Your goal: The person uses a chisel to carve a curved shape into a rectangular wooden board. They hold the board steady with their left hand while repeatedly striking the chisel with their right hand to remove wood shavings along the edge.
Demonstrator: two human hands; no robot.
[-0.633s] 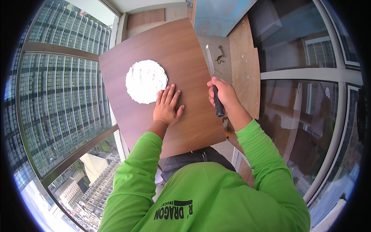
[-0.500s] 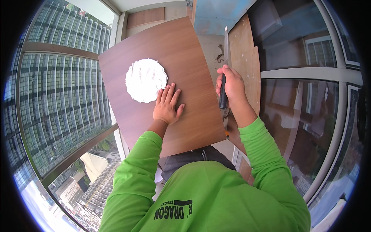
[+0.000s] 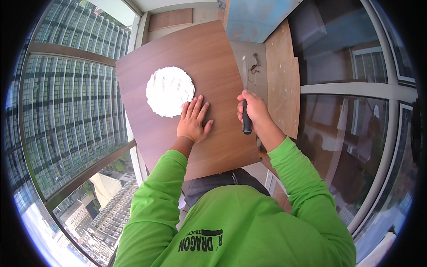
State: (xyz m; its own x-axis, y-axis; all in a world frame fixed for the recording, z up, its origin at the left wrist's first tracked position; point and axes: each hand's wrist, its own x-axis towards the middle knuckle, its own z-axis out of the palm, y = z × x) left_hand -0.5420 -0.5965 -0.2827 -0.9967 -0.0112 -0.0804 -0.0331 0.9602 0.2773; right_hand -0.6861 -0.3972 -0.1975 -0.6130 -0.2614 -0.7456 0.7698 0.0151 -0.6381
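A brown wood-grain board (image 3: 218,138) lies tilted in front of me, its near edge by my lap. My left hand (image 3: 192,122) rests flat on it with fingers spread, the fingertips at the lower right rim of a round white crumpled disc (image 3: 170,92). Off the board's right edge, my right hand (image 3: 257,111) is wrapped round the black handle of a file (image 3: 247,120). Its long narrow blade points away from me along that edge and is smeared by motion. Whether the blade touches the edge I cannot tell.
Windows (image 3: 84,102) line the left side, with tall buildings outside. Glass panels in a pale frame (image 3: 347,90) stand at the right. A light wooden sheet (image 3: 282,84) lies beside the board, and a blue panel (image 3: 258,20) stands at the far end.
My right hand has moved left and slightly toward me, bringing the file to the board's right edge. My left hand stays on the board.
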